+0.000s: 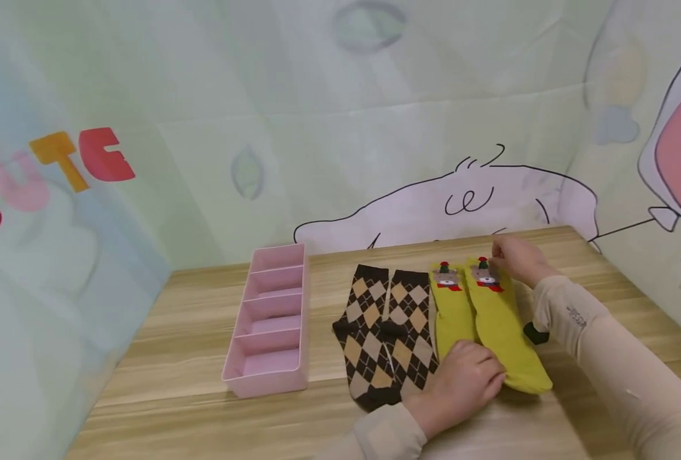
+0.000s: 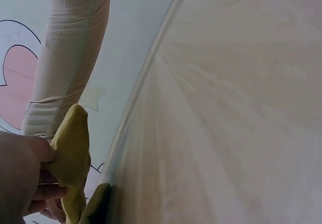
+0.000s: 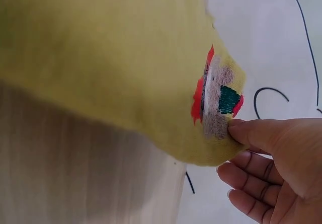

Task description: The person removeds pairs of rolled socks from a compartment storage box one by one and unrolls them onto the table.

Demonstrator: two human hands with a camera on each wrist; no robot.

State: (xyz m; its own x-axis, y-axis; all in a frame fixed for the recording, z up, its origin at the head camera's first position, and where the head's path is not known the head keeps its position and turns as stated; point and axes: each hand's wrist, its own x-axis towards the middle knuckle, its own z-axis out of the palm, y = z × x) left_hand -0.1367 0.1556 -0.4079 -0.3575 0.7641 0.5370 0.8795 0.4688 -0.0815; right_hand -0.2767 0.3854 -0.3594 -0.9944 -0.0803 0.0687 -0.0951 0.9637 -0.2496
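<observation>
Two yellow socks lie side by side on the table's right part, each with a bear motif at its cuff. My right hand (image 1: 521,259) pinches the cuff of the right yellow sock (image 1: 504,332) between thumb and fingers; in the right wrist view that cuff (image 3: 216,103) is lifted and bent. Near the toe end, my left hand (image 1: 461,386) grips the same sock, whose end (image 2: 73,148) shows between thumb and fingers in the left wrist view. The left yellow sock (image 1: 454,316) is partly hidden by my left hand. A dark green patch (image 1: 536,333) sticks out beneath my right forearm.
Left of the yellow socks lie two argyle socks, one (image 1: 369,319) beside the other (image 1: 411,319). Farther left stands a pink box (image 1: 305,319) with several compartments. The wooden table (image 1: 179,358) meets a printed cloth backdrop (image 1: 214,211) at its back and sides.
</observation>
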